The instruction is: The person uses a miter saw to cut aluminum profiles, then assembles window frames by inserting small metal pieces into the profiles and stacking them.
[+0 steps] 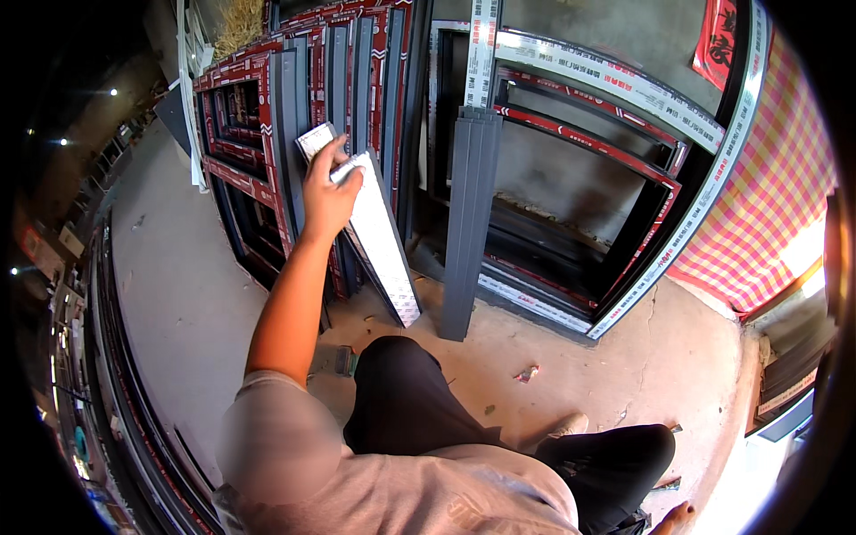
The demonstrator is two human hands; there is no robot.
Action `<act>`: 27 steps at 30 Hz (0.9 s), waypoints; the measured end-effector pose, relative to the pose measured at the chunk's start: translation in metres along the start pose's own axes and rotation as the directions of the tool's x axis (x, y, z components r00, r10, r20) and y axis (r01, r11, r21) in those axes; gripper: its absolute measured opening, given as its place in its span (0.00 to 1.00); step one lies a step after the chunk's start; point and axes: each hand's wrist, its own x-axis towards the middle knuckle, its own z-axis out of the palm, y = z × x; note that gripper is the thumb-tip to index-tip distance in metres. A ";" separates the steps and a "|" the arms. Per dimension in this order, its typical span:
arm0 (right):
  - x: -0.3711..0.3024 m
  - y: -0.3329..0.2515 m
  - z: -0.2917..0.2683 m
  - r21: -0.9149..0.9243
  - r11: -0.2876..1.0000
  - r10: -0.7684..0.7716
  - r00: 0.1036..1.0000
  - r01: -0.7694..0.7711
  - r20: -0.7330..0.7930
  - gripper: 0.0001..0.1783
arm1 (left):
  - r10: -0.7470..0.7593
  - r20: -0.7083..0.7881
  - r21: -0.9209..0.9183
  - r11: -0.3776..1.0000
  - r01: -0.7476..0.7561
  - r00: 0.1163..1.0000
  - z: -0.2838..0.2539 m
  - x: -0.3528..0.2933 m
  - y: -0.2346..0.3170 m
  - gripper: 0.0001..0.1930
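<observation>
My left hand [331, 185] reaches forward with its fingers closed round the upper end of a window frame profile [382, 239]. This long bar has a white face and dark edges. It leans at a slant, its lower end down at the floor. By the fingertips a second white-faced end [315, 140] shows, mostly covered by the hand. Close to the right of the held bar stands a bundle of dark grey profiles [470, 223], upright. At the bottom edge, only a small part of my right hand [675, 519] shows; its grip is hidden.
Several window frames [236, 174] with red and white film stand stacked at the left. A large frame [664, 250] with white film leans at the right, beside a checked cloth [758, 196]. Long dark profiles [147, 428] lie along the left. A scrap [528, 373] litters the floor.
</observation>
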 end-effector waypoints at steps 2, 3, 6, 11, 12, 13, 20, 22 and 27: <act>0.058 -0.001 0.003 0.252 0.964 -0.076 0.995 0.090 -0.065 0.19 | -0.204 0.027 -0.373 0.906 0.199 0.979 0.009 -0.040 0.004 0.34; 0.093 -0.011 0.000 0.381 0.910 -0.134 0.985 0.166 -0.109 0.19 | -0.169 0.005 -0.378 0.912 0.159 0.986 0.027 -0.063 -0.045 0.36; 0.075 -0.046 0.067 0.584 0.795 -0.170 0.984 0.164 -0.045 0.19 | -0.232 0.369 -0.201 0.925 0.321 0.900 0.040 -0.095 -0.021 0.19; -0.031 -0.246 0.109 0.681 0.709 -0.469 0.844 0.182 0.262 0.06 | 0.194 0.517 -0.151 0.979 -0.134 0.834 0.051 -0.119 0.040 0.15; -0.065 -0.289 0.103 0.657 0.700 -0.566 0.779 0.280 0.271 0.08 | 0.259 0.517 -0.222 0.961 -0.164 0.816 0.054 -0.119 0.076 0.15; -0.123 -0.345 0.093 0.582 0.758 -0.556 0.759 0.296 0.338 0.09 | 0.302 0.546 -0.272 0.946 -0.176 0.781 0.060 -0.123 0.099 0.14; -0.410 -0.568 0.047 0.780 0.090 -0.995 0.028 0.619 0.093 0.31 | 0.415 0.715 -0.468 0.882 -0.055 0.563 0.122 -0.188 0.191 0.14; -0.429 -0.577 0.055 0.841 0.067 -0.998 0.022 0.537 0.066 0.26 | 0.429 0.733 -0.498 0.867 -0.013 0.528 0.133 -0.203 0.203 0.13; -0.419 -0.569 0.073 0.832 0.011 -0.983 -0.146 0.554 0.110 0.16 | 0.446 0.743 -0.566 0.817 0.112 0.499 0.162 -0.230 0.201 0.11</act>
